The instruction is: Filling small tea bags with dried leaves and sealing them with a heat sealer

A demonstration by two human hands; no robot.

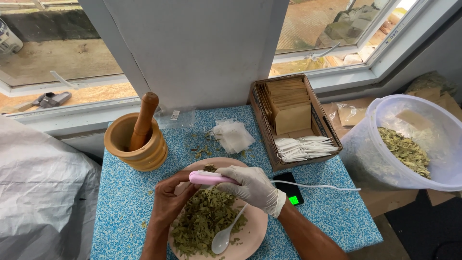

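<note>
Nearest the camera, a pink plate [255,231] sits at the front edge of the blue speckled bench [120,202], heaped with dried green leaves [204,221]; a white plastic spoon [226,236] lies on it, bowl toward the camera, its handle running up under the right hand. Both hands meet just above the plate's far side. The right hand [252,188], in a white glove, has its fingers wrapped around a slim pink device [209,178] with a white cable [322,186] trailing off to the right across the bench. The bare left hand [171,197] is curled at the device's pink tip, fingertips pressed together there; whether something small is pinched between them is hard to tell from this angle.

Just right of the gloved hand lies a small black scale [288,188] with a green lit display. Behind the plate, at the left, a wooden mortar [137,144] holds a pestle [143,120] leaning upright. A loose pile of small white filter bags [232,135] lies mid-bench, and a cardboard box [315,120] to the right carries brown paper envelopes and folded white tags. Off the bench, at right, a large translucent tub [409,144] holds more dried leaves.
</note>
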